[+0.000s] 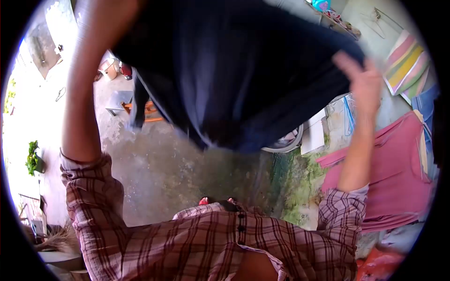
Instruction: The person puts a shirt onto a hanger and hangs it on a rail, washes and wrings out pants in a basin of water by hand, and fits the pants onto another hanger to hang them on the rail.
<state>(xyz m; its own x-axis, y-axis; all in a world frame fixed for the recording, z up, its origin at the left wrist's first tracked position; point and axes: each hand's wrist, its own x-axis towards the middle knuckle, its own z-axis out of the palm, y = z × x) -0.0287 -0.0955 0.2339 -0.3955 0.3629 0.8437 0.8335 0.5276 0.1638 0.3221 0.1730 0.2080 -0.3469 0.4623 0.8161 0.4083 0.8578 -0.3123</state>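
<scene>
A dark navy garment (225, 79) is spread in the air between my two raised arms, its lower edge blurred by motion. My right hand (365, 86) grips its right edge, with one finger stretched out along the cloth. On the other side, my left hand (117, 11) is raised beside the garment's upper left. The top of the picture cuts it off, and its fingers do not show. A narrow strip of the cloth hangs down at the left. Both my plaid sleeves are pushed up toward the elbows.
A pink garment (389, 173) hangs at the right, near striped cloth (407, 65) and blue hangers (348, 114). Partly behind the navy cloth stand a round basin (286, 147) and an orange wooden stool (152, 112). Mossy patches (302, 187) mark the concrete floor. A plant (33, 158) is at left.
</scene>
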